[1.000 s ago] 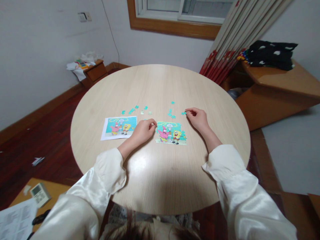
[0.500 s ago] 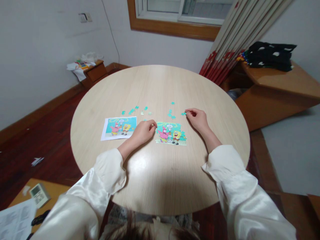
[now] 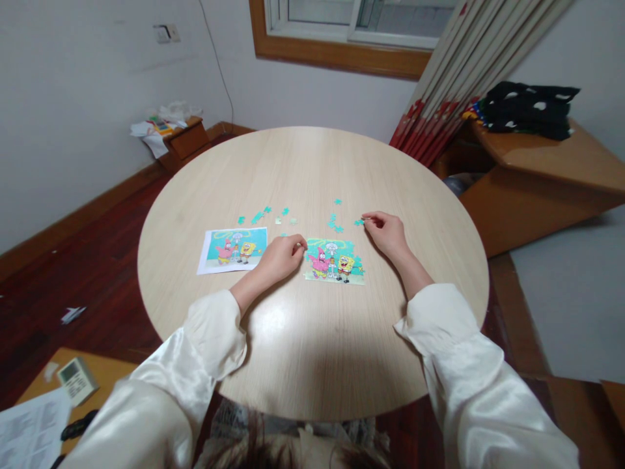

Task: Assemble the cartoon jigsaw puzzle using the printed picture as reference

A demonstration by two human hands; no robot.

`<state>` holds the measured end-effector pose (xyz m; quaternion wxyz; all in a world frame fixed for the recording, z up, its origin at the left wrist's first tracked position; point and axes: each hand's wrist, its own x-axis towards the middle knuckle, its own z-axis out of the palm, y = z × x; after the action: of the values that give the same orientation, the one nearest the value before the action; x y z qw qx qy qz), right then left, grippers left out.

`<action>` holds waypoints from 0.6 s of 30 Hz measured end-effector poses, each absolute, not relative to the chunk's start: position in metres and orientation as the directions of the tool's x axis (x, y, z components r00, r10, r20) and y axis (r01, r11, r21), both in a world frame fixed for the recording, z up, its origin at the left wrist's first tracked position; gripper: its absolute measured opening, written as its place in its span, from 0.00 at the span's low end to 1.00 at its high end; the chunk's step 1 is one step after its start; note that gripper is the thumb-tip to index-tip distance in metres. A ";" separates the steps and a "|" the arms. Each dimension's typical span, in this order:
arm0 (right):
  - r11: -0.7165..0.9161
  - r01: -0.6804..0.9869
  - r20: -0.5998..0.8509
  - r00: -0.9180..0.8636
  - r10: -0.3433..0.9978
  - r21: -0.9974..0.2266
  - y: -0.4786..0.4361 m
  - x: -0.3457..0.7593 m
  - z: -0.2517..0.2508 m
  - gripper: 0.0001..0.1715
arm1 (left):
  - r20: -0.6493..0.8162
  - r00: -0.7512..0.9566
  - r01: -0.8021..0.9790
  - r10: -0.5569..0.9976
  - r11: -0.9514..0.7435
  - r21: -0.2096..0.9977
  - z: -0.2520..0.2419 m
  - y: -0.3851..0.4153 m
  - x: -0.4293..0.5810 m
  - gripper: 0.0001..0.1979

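A partly assembled jigsaw puzzle (image 3: 332, 264) with cartoon figures lies flat on the round table, its right and upper edges uneven. My left hand (image 3: 282, 255) is closed at the puzzle's left edge, thumb and fingertips together; whether a piece is between them is hidden. Off the puzzle's upper right corner, my right hand (image 3: 385, 232) pinches at a teal puzzle piece (image 3: 359, 223), which shows just beyond the fingertips at table level. Partly under my left forearm, or just beside it, lies a printed reference picture (image 3: 229, 251) showing the same figures.
Loose teal pieces (image 3: 257, 217) lie beyond the printed picture, with pale pieces (image 3: 278, 221) beside them. Several more teal pieces (image 3: 333, 221) are behind the puzzle. The wooden round table (image 3: 312, 352) holds all this. A wooden cabinet (image 3: 551, 189) stands to the right.
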<state>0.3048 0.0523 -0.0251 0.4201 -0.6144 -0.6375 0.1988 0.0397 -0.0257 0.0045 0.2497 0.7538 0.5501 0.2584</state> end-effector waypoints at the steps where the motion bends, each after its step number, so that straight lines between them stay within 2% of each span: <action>1: 0.170 0.616 0.298 0.109 0.948 -0.769 0.052 0.305 -0.025 0.14 | 0.116 0.262 0.699 0.958 -0.271 0.661 0.005 -0.026 0.040 0.10; 18: 0.174 0.618 0.297 0.100 0.950 -0.766 0.052 0.305 -0.025 0.14 | 0.122 0.268 0.702 0.956 -0.280 0.655 0.004 -0.026 0.039 0.10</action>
<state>0.3046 0.0524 -0.0247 0.4196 -0.6114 -0.6412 0.1974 0.0392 -0.0257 0.0039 0.2461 0.7572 0.5472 0.2581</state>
